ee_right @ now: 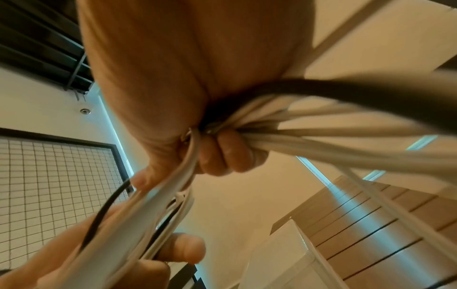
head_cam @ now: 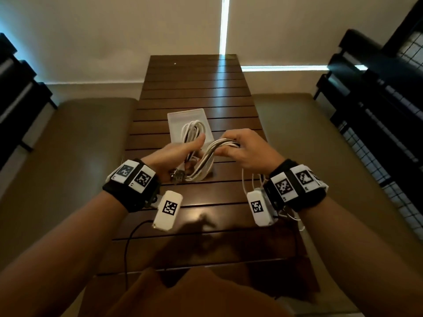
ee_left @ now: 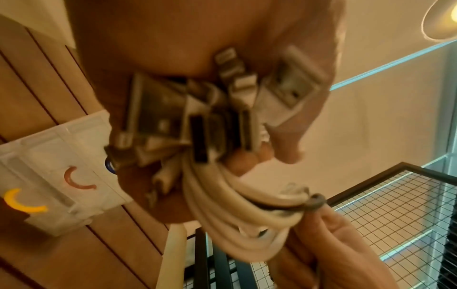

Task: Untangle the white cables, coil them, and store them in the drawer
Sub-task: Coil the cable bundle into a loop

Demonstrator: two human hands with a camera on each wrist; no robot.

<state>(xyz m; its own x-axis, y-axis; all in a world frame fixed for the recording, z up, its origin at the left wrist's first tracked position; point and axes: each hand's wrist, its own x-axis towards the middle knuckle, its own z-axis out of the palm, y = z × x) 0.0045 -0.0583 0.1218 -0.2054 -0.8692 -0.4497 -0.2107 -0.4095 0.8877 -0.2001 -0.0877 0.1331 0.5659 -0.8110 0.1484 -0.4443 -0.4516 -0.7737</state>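
White cables point(head_cam: 207, 154), dark brown slatted table point(head_cam: 194, 88), translucent drawer point(head_cam: 183, 115)

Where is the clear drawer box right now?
In the head view the clear drawer box sits mid-table, just beyond the left hand, with a coiled white cable inside.

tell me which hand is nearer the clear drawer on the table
Left. The left hand overlaps the clear drawer's near end; the right hand holds the cable bundle off to its right.
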